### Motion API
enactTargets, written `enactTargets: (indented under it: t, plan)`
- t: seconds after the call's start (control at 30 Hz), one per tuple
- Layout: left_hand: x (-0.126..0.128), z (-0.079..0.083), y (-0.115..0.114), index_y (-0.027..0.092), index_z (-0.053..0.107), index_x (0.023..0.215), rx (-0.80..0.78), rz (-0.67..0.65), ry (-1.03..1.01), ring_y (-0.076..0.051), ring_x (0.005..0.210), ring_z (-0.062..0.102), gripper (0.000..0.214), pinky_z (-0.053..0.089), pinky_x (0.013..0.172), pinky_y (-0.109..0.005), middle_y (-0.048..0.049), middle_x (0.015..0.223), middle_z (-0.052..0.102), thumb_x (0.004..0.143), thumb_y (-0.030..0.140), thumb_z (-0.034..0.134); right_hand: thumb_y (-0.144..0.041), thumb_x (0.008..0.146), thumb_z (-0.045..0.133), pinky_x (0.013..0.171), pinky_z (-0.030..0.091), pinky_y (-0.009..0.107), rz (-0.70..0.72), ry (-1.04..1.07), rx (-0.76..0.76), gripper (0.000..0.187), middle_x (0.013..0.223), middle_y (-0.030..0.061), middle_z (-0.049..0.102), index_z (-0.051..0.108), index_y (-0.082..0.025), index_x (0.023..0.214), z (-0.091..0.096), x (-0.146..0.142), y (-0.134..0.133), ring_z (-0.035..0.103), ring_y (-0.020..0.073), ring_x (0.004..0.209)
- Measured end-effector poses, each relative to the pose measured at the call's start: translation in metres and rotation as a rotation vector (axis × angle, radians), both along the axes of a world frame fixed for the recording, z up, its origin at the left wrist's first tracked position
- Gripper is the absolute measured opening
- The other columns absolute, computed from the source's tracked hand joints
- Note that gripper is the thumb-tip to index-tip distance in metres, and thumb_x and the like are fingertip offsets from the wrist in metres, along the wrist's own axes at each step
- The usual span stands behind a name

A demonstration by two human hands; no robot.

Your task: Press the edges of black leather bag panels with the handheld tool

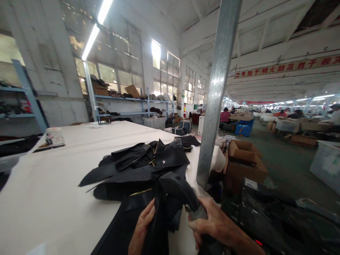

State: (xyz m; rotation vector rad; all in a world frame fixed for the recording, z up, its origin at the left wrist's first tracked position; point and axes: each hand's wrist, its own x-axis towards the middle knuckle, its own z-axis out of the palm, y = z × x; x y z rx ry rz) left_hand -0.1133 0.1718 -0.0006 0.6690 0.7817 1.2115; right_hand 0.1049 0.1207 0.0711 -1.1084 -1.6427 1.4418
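Observation:
My right hand (212,221) is wrapped around the grip of a black handheld tool (177,184) with a broad curved head, whose exact kind I cannot make out. The tool's head lies against black fabric near the table's right edge. My left hand (143,221) pinches a fold of this black fabric (160,226) just left of the tool. Beyond both hands is a loose pile of black cut pieces (119,173), some with gold zippers (140,192). A small silver U-shaped fitting (163,162) shows on one upper piece.
The pile rests on a white-covered table (53,198). A metal post (216,92) rises at its right edge. Cardboard boxes (247,163) and a black machine (281,219) with a red light stand to the right. At the table's far left lies a small patterned box (55,136).

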Motion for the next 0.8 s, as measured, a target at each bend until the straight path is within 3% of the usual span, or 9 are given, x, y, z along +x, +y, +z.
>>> enactTargets:
  t: [0.2,0.33,0.47,0.6,0.67,0.73,0.8]
  plan:
    - [0.001,0.001,0.002,0.022,0.065,0.113,-0.01,0.004,-0.033,-0.026,0.111,0.06,0.056,0.051,0.091,-0.031,-0.004,0.108,0.072,0.061,0.038,0.078,-0.02,0.071,0.066,0.053,0.046,0.022,-0.119,-0.034,-0.062,0.049,0.07,-0.0034,0.061,0.051,-0.016,0.117,-0.012,0.012,-0.014,0.062,0.0127,0.055]
    - [0.008,0.012,-0.001,0.023,0.061,0.118,0.023,-0.028,-0.129,-0.021,0.112,0.059,0.047,0.051,0.088,-0.024,-0.0008,0.113,0.07,0.073,0.032,0.07,-0.017,0.069,0.069,0.055,0.047,0.021,-0.15,-0.05,-0.029,0.043,0.078,-0.0022,0.062,0.054,-0.018,0.109,-0.014,0.012,-0.023,0.062,0.0124,0.061]
    - [0.013,0.045,0.0,0.025,0.054,0.127,0.079,0.012,-0.191,-0.018,0.11,0.061,0.051,0.052,0.086,-0.021,-0.0001,0.114,0.07,0.077,0.027,0.066,-0.026,0.074,0.065,0.051,0.049,0.024,-0.117,0.092,0.076,0.024,0.063,-0.0054,0.055,0.054,-0.016,0.092,0.004,0.012,-0.018,0.057,0.0105,0.048]
    - [0.008,0.09,0.009,0.03,0.055,0.124,0.177,0.22,-0.248,-0.016,0.113,0.059,0.049,0.051,0.088,-0.02,0.0039,0.114,0.07,0.076,0.025,0.064,-0.032,0.077,0.064,0.055,0.051,0.028,-0.175,0.113,0.147,0.022,0.052,-0.0051,0.055,0.051,-0.015,0.083,0.025,0.028,-0.019,0.055,0.0125,0.048]
    - [-0.001,0.102,0.014,0.033,0.057,0.121,0.215,0.339,-0.227,-0.014,0.117,0.056,0.046,0.049,0.091,-0.018,0.0071,0.112,0.07,0.077,0.025,0.062,-0.035,0.078,0.063,0.056,0.051,0.029,-0.187,0.079,0.138,0.024,0.053,-0.0044,0.056,0.051,-0.015,0.084,0.029,0.038,-0.025,0.056,0.0133,0.05]
    - [-0.016,0.098,0.02,0.033,0.057,0.121,0.247,0.379,-0.148,-0.013,0.115,0.056,0.045,0.047,0.091,-0.017,0.0074,0.111,0.071,0.076,0.027,0.062,-0.036,0.078,0.063,0.056,0.051,0.029,-0.18,0.068,0.132,0.025,0.054,-0.0051,0.055,0.052,-0.015,0.084,0.027,0.047,-0.031,0.055,0.0127,0.048]
    - [-0.038,0.075,0.026,0.032,0.057,0.12,0.229,0.348,0.035,-0.015,0.108,0.061,0.047,0.049,0.088,-0.021,0.0056,0.109,0.071,0.074,0.032,0.064,-0.037,0.078,0.063,0.055,0.051,0.029,-0.167,0.063,0.127,0.025,0.053,-0.0053,0.054,0.052,-0.015,0.083,0.02,0.053,-0.036,0.054,0.0122,0.047]
